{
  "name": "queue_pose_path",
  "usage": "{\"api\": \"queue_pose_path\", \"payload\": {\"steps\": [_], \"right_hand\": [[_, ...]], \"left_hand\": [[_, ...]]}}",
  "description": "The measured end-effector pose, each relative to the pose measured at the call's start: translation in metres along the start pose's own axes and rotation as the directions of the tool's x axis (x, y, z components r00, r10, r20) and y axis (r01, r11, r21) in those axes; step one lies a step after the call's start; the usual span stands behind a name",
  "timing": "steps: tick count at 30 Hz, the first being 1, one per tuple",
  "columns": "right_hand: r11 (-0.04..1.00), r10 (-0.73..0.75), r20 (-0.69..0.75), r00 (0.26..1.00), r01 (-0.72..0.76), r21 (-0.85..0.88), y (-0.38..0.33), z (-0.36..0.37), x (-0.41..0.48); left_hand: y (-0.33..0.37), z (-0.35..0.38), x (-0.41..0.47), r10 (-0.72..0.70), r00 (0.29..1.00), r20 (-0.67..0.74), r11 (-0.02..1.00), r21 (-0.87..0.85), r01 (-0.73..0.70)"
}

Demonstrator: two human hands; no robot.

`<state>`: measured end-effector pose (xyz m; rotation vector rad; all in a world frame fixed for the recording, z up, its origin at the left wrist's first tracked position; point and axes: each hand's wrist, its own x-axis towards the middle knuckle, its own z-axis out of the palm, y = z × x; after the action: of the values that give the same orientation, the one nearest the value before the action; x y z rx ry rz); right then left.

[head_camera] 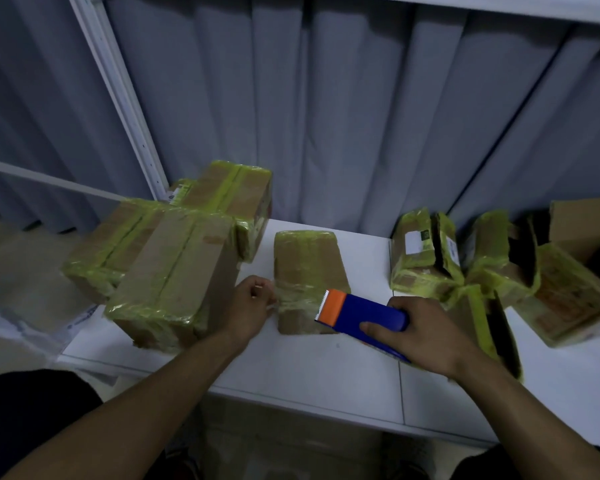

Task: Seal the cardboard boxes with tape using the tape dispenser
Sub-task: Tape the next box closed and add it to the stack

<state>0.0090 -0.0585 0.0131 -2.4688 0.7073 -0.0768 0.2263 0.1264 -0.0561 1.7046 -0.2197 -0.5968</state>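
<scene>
White worktop point(309, 375): the right hand point(420, 336) grips the tape dispenser point(364, 311), and left of that grip the left hand point(250, 306) pinches tape point(293, 293). Pulled crooked, it may wrinkle.

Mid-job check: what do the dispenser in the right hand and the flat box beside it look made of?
Tape dispenser: probably hard plastic, smooth blue body, orange head, even colour with slight sheen; toothed edge too small to tell. Flat box: matte brown cardboard, banded with glossy tape, yellow-green at the far end, clear and wrinkled across the middle.
</scene>
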Motion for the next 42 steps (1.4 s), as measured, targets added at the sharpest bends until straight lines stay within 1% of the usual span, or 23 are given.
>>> {"api": "queue_pose_path", "payload": {"steps": [2,4,6,10,13,18,21,23,25,29,32,34,36,40,42], "right_hand": [[1.000,0.014,0.001,1.000,-0.014,0.001,0.001,-0.003,0.000],[0.999,0.022,-0.002,1.000,-0.022,0.030,-0.002,-0.006,0.000],[1.000,0.016,0.013,1.000,-0.016,0.015,-0.009,-0.008,0.005],[0.995,0.008,0.045,0.999,-0.004,-0.103,-0.019,-0.010,0.018],[0.987,-0.012,0.061,0.998,0.022,-0.157,-0.034,-0.005,0.024],[0.943,-0.041,0.037,0.998,0.051,-0.329,-0.055,0.014,0.038],[0.920,-0.027,0.028,0.999,0.036,-0.390,-0.059,0.017,0.042],[0.908,-0.022,0.029,0.999,0.032,-0.417,-0.061,0.018,0.043],[0.899,-0.004,0.033,0.999,0.018,-0.437,-0.064,0.019,0.046],[0.886,0.042,0.041,0.998,-0.018,-0.463,-0.069,0.023,0.051],[0.887,0.076,0.041,0.996,-0.049,-0.460,-0.069,0.026,0.057],[0.890,0.102,0.051,0.993,-0.068,-0.451,-0.071,0.026,0.061],[0.892,0.123,0.063,0.990,-0.082,-0.444,-0.072,0.027,0.064],[0.884,0.136,0.073,0.988,-0.088,-0.458,-0.071,0.030,0.066],[0.887,0.142,0.075,0.987,-0.093,-0.452,-0.070,0.029,0.068]], "left_hand": [[-0.003,0.003,0.002,0.042,0.999,-0.008,0.996,0.079,-0.041],[-0.006,0.001,0.004,0.066,0.997,-0.033,0.991,0.120,-0.061],[-0.009,-0.003,0.002,0.050,0.997,-0.058,0.995,0.093,-0.044],[-0.020,-0.004,-0.005,-0.012,0.997,-0.073,1.000,0.013,0.013],[-0.028,-0.007,-0.004,-0.043,0.994,-0.102,0.998,-0.041,0.039],[-0.037,-0.009,0.003,-0.074,0.985,-0.154,0.994,-0.095,0.060],[-0.041,-0.004,0.009,-0.123,0.979,-0.165,0.985,-0.140,0.100],[-0.043,-0.001,0.014,-0.169,0.973,-0.156,0.973,-0.182,0.140],[-0.049,0.002,0.018,-0.193,0.971,-0.138,0.971,-0.167,0.170],[-0.059,0.008,0.023,-0.186,0.974,-0.131,0.973,-0.161,0.164],[-0.064,0.014,0.026,-0.187,0.976,-0.113,0.977,-0.128,0.173],[-0.070,0.017,0.028,-0.175,0.979,-0.102,0.984,-0.064,0.169],[-0.073,0.019,0.031,-0.167,0.984,-0.063,0.986,-0.010,0.166],[-0.070,0.025,0.036,-0.223,0.973,0.058,0.975,0.004,0.223],[-0.067,0.024,0.041,-0.249,0.967,0.061,0.968,0.031,0.247]]}}
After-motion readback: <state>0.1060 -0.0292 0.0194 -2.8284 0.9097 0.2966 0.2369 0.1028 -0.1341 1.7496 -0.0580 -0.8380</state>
